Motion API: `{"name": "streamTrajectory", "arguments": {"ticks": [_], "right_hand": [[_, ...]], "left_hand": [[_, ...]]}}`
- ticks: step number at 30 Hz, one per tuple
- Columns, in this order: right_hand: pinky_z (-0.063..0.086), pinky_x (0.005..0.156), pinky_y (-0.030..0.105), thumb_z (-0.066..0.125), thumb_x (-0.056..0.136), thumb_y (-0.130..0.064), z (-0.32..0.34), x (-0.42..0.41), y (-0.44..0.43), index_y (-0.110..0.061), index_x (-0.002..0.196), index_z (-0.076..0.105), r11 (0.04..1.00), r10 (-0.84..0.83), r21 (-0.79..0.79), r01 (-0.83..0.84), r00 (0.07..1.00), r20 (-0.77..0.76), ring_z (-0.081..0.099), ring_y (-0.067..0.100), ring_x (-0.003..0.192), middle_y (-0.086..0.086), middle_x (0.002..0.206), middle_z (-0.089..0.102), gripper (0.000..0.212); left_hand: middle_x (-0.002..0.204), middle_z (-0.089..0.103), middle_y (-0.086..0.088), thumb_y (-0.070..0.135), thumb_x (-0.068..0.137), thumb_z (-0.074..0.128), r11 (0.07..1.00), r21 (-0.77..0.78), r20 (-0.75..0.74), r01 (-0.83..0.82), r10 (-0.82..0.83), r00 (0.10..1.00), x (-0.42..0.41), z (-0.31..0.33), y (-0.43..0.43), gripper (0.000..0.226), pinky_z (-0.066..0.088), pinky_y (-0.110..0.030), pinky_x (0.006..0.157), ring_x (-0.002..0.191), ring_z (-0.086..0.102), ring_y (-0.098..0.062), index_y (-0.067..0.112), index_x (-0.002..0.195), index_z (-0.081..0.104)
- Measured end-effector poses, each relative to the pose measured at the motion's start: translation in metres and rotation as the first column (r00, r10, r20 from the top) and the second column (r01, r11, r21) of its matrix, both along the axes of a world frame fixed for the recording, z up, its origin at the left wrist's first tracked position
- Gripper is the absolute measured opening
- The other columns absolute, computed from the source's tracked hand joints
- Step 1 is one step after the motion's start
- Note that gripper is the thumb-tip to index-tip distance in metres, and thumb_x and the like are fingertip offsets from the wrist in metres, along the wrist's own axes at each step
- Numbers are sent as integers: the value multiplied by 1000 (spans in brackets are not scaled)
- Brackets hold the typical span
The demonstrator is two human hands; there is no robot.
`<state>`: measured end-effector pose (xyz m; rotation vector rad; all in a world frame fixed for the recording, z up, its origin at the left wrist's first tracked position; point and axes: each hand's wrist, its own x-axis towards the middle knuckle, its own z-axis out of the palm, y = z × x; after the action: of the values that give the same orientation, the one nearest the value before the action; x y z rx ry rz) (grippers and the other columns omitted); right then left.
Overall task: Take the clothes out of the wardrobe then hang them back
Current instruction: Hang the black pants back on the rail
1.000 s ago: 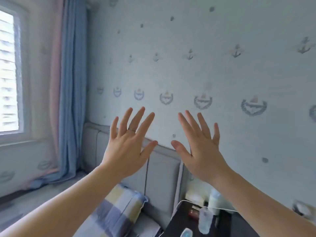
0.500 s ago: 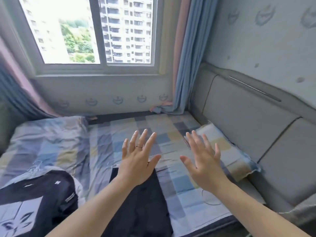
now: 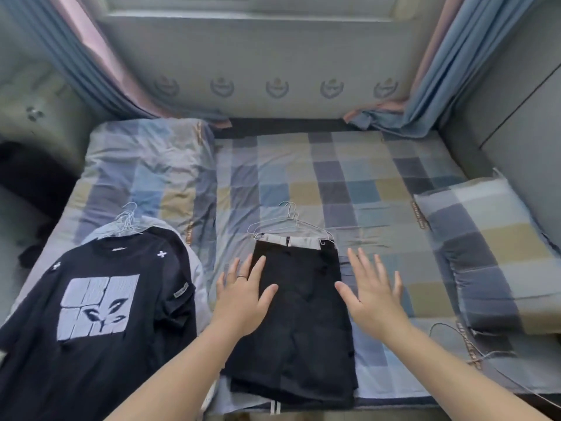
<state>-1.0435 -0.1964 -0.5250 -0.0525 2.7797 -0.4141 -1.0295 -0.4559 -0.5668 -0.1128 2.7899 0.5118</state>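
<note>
Black shorts (image 3: pixel 300 323) on wire hangers (image 3: pixel 291 226) lie flat on the checked bed sheet (image 3: pixel 349 183). To their left lies a black T-shirt (image 3: pixel 91 314) with a white square print, stacked on other garments with a bunch of wire hangers (image 3: pixel 129 223). My left hand (image 3: pixel 243 296) hovers with spread fingers over the shorts' left edge. My right hand (image 3: pixel 373 296) is spread flat just right of the shorts. Neither hand holds anything.
A checked pillow (image 3: pixel 488 256) lies at the right by the grey padded headboard (image 3: pixel 522 132). A folded quilt (image 3: pixel 145 165) sits at the back left. Blue and pink curtains (image 3: pixel 431 71) hang at both sides below the window. A thin cable (image 3: pixel 473 357) runs along the bed's right front.
My view has swung from the wall past the window down onto the bed. Both hands stayed spread and empty and now hover low over the black shorts.
</note>
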Motion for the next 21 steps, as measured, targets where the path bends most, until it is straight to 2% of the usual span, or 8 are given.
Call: {"name": "streamTrajectory", "arguments": {"ticks": [5,9,16,21], "right_hand": [[-8,119,52,28,99,-58,-68,-44,-26,-40,154,-8,998,-68,25,66,991,116,-14,16,150,-15,164,-8,68],[-5,119,51,25,99,-59,-149,-82,-38,-40,154,-9,989,-125,99,107,972,198,-12,17,151,-15,164,-8,68],[6,119,49,30,100,-55,-315,-167,-24,-37,156,1,966,-252,135,221,923,290,-1,18,152,-12,165,1,66],[17,119,52,39,98,-53,-420,-220,5,-28,157,11,947,-320,69,314,899,300,11,24,151,-3,164,14,70]], "left_hand": [[168,11,7,60,101,31,995,56,128,-77,69,989,-49,-65,-38,66,13,-46,122,154,3,-21,36,159,11],[166,17,5,56,101,36,980,144,231,-140,105,967,-92,-142,-57,65,19,-46,121,153,11,-21,33,159,16],[165,22,4,53,101,40,982,129,324,-138,90,942,-158,-304,-73,66,23,-45,120,151,19,-22,28,159,19],[164,24,2,50,100,46,963,176,330,-203,136,934,-208,-387,-72,70,24,-47,119,150,20,-26,23,159,17]]}}
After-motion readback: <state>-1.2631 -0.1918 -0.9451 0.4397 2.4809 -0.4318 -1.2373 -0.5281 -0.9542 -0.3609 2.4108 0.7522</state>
